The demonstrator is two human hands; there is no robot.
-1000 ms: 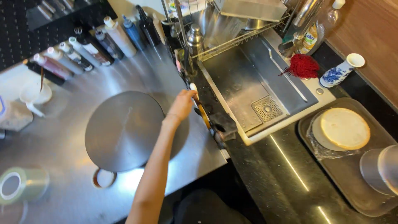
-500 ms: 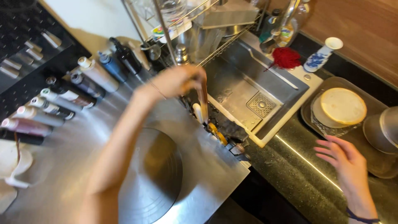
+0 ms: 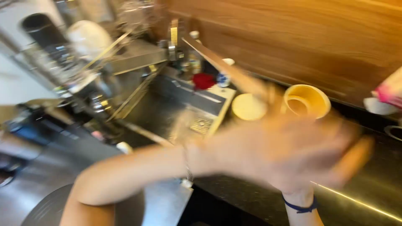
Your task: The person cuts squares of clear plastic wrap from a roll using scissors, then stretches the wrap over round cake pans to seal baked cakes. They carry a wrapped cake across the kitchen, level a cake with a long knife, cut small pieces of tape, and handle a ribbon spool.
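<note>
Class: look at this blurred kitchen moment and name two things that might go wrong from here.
1. The left hand sweeps across the right hand close to the yellow cup; it might knock it over.
2. The view is heavily blurred, suggesting fast motion; a hand could strike the sink edge or the rack beside it.

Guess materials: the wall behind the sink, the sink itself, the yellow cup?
Wall: looks like wood panelling, warm brown with faint grain streaks, satin sheen. Sink: likely stainless steel, grey with brushed-looking reflections. Yellow cup: opaque, matte; plastic or paper, since motion blur leaves it open.
</note>
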